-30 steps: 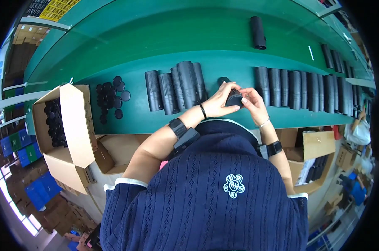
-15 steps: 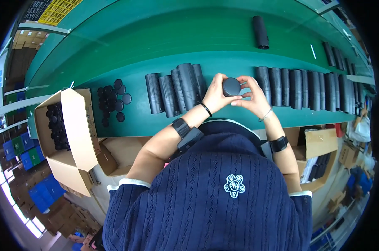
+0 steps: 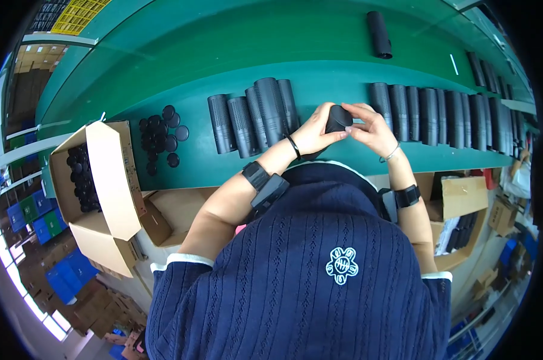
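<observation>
My left hand [image 3: 315, 133] is wrapped round a black cylinder seen end-on, its body mostly hidden by the fingers. At its end, a round black cap [image 3: 342, 116] shows a curved line across it and looks tilted. My right hand [image 3: 372, 130] pinches the cap's edge between thumb and fingers. To the left of my left hand stand several black perforated cylinders [image 3: 243, 126], close together. A long row of similar cylinders [image 3: 429, 115] runs off to the right of my right hand. Loose black caps [image 3: 171, 143] lie in a group at the left of the green table.
An open cardboard box [image 3: 113, 180] full of black caps is at the left table edge. One cylinder [image 3: 379, 35] lies on the green belt [image 3: 253, 42] beyond the table. Another open box [image 3: 463, 198] with dark pieces is below the table at right.
My right fingers have closed in on the cap. The cap's face, round and flat before, now looks tilted with a line across it. The whole view has shifted slightly.
</observation>
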`<state>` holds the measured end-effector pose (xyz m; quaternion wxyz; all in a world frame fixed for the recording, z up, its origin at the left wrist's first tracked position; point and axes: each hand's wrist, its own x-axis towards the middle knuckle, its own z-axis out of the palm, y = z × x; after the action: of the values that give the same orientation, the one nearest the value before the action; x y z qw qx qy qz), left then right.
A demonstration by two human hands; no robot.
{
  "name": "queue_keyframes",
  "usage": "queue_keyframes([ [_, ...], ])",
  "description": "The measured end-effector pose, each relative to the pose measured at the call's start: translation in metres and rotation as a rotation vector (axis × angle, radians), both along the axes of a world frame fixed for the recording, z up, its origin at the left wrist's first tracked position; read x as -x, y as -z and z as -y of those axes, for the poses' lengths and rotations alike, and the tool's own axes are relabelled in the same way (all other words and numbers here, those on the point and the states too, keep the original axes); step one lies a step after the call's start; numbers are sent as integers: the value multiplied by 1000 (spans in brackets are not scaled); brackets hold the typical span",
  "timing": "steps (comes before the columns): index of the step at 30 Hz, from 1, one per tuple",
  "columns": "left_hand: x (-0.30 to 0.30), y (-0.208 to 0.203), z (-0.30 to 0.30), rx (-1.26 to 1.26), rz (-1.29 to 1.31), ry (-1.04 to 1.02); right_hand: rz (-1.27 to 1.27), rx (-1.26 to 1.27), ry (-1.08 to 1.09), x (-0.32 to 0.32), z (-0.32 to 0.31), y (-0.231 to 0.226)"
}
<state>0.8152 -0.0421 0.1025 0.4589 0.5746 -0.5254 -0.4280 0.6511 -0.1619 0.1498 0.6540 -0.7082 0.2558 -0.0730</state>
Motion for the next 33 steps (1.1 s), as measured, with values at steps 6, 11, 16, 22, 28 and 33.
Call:
queue_keyframes([
  [6,4,2,-4,-47,-180,61,-51,-1,-46,0,7,3],
  [11,6,17,-8,-2,-77,51,-60,12,-76,-1,10,8],
  [16,1,11,-6,-171,-283,186,-183,-8,-208,-2,24,15],
  [22,-8,16,-3,-309,-222,288,-223,-80,-301,-7,29,18],
  [28,-10,17,-4,-315,-184,349,-282,-37,-366,-12,25,13],
  [33,-2,5,-12,-289,121,241,-298,40,-344,-19,5,1],
])
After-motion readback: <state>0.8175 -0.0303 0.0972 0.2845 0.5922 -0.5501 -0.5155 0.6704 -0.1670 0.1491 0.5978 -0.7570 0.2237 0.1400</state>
